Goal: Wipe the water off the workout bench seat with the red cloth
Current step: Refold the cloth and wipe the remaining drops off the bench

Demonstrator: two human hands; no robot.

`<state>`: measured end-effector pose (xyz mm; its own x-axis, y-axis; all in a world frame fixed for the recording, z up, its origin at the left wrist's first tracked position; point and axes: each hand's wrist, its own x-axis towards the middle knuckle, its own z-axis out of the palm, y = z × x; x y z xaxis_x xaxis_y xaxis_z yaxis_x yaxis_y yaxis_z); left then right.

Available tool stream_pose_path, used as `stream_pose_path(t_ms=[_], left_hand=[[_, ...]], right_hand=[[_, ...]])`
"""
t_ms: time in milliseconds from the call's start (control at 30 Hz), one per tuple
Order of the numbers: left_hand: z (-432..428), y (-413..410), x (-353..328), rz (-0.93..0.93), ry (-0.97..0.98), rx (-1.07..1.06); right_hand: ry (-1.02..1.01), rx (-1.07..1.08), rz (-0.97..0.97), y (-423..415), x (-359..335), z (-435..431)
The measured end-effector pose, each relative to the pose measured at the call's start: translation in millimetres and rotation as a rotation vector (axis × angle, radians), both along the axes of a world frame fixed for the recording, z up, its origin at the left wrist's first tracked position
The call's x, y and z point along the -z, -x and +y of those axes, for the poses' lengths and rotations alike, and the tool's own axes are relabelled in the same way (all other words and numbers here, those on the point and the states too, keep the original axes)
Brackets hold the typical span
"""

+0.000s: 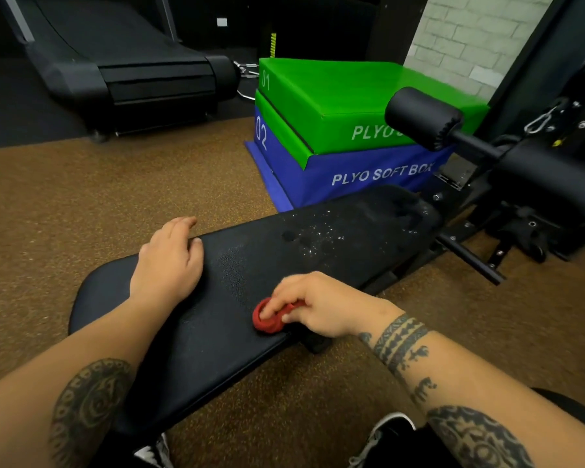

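A long black padded bench seat (217, 332) runs from the lower left up to the right. Water droplets (321, 236) glisten on its far half, and a duller damp patch lies nearer the middle. A bunched red cloth (267, 320) rests on the seat near its right edge, gripped by the fingers and thumb of my right hand (321, 305). My left hand (169, 256) lies flat on the seat's left edge, fingers slightly spread, holding nothing.
Stacked green and blue plyo soft boxes (345, 130) stand behind the bench. A black foam roller pad (423, 118) and machine frame (537, 184) sit at the right. A treadmill (132, 72) is at the back left. Brown speckled floor surrounds the bench; my shoes show at the bottom.
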<state>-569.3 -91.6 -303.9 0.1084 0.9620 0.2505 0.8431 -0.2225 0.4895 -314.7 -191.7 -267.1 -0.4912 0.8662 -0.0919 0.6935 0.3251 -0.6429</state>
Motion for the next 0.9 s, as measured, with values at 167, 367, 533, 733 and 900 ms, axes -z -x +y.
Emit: stream_pose_path(t_ms=[167, 367, 533, 733, 900], left_hand=[[-3.3, -6.8, -5.1, 0.186, 0.023, 0.122], [-8.9, -66.0, -22.7, 0.197, 0.17, 0.295], [-13.0, -102.4, -36.1, 0.305, 0.385, 0.24], [-4.1, -118.4, -50.8, 0.498, 0.453, 0.244], [-8.2, -109.3, -39.7, 0.452, 0.425, 0.248]], right_hand=[[0.135, 0.082, 0.032, -44.3, -6.4, -16.0], [-0.196, 0.843, 0.09, -87.8, 12.4, -5.7], [-0.246, 0.83, -0.147, -58.9, 27.6, -0.3], [-0.227, 0.484, -0.032, -39.7, 22.2, -6.1], [0.025, 0.395, 0.078, -59.5, 8.3, -8.3]])
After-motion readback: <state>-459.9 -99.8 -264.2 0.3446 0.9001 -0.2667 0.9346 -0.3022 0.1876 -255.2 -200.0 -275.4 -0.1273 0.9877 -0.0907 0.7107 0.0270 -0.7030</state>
